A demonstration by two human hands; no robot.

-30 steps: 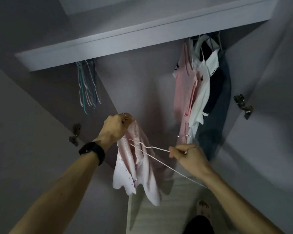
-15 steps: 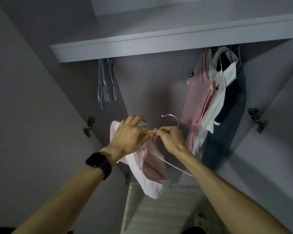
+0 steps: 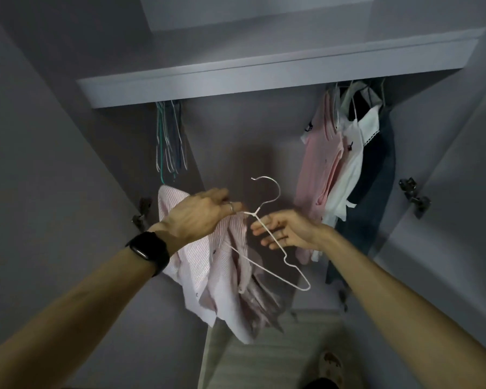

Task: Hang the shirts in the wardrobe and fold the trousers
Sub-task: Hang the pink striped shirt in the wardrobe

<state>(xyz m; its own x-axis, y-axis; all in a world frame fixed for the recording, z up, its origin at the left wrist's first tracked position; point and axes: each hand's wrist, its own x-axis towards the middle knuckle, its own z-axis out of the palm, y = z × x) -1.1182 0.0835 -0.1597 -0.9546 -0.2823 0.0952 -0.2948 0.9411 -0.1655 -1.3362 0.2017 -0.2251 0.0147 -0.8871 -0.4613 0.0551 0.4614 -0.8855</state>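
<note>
Both my forearms reach forward; my left grip (image 3: pixel 199 217) pinches the hanger (image 3: pixel 255 214) at its neck, my right grip (image 3: pixel 288 230) slack, fingers spread.

Was home clothes storage: open wardrobe (image 3: pixel 236 136) with shelf (image 3: pixel 264 77) overhead, garments (image 3: pixel 345 175) hung at right, empty hangers (image 3: pixel 169 141) bunched at left, hinge (image 3: pixel 413 192) on door, plank floor (image 3: pixel 264 360) below.

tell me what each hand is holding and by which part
The left hand pinches the white wire hanger just beside its neck twist, with the pink striped shirt bunched in the same grip. The right hand is open, holding nothing.
</note>
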